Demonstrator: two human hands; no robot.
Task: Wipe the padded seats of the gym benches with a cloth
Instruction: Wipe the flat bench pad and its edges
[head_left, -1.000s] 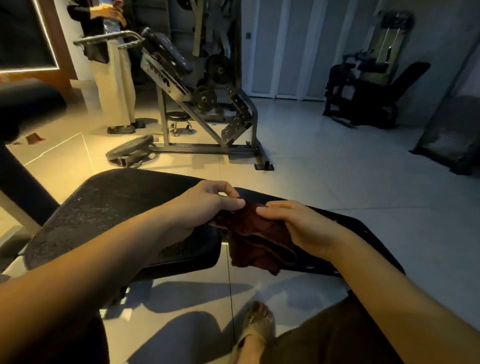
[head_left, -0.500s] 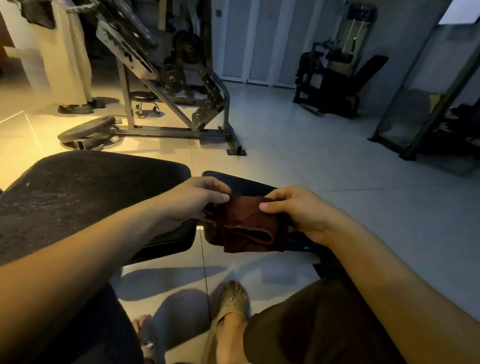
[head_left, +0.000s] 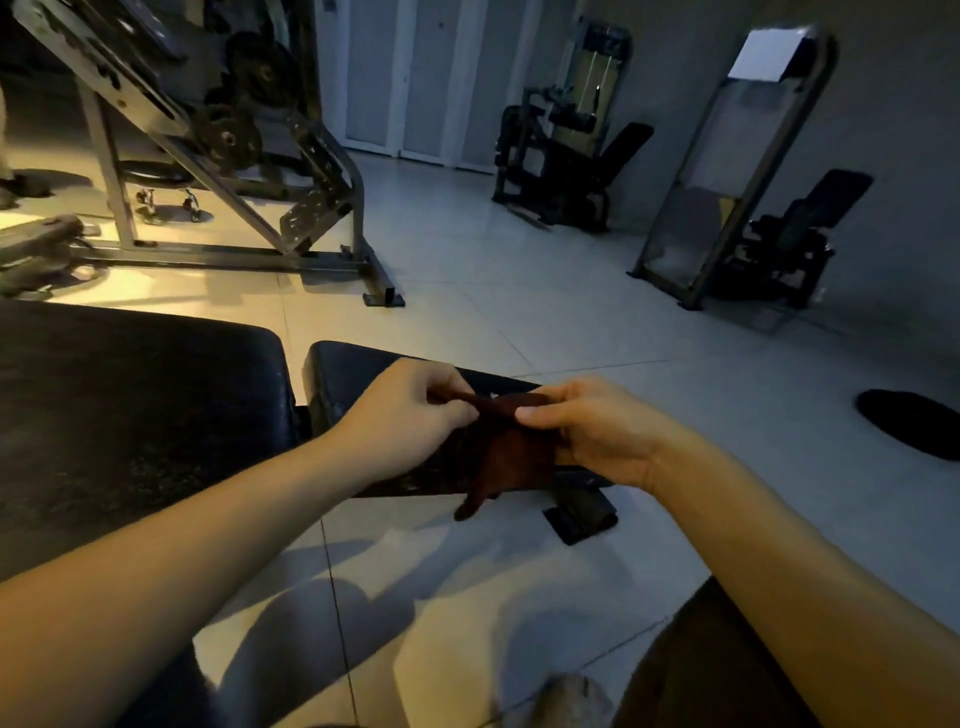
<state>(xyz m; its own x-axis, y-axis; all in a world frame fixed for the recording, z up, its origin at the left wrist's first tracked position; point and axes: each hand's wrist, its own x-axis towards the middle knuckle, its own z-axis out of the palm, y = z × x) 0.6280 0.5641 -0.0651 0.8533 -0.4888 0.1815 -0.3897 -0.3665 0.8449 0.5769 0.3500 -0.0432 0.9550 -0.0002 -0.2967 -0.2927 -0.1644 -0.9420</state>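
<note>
Tiles cover the gym floor (head_left: 519, 291), which carries three weight machines well behind: one angled plate-loaded frame (head_left: 223, 156) at the left and two darker stations (head_left: 561, 156) (head_left: 779, 234) by the far wall. Nearer lie two black padded sections with a narrow gap between them, a larger pad (head_left: 130, 415) at the left and a smaller pad (head_left: 353, 374) in the middle. The two hands sit close together over the smaller pad. The left hand (head_left: 410, 415) and the right hand (head_left: 597, 431) each pinch the top edge of the one dark red cloth (head_left: 514, 457). It hangs between them, its lower corner drooping past the pad's near edge. Held taut like this, it is probably being folded or squared up into a flat face for wiping; no wiping stroke appears to be under way.
</note>
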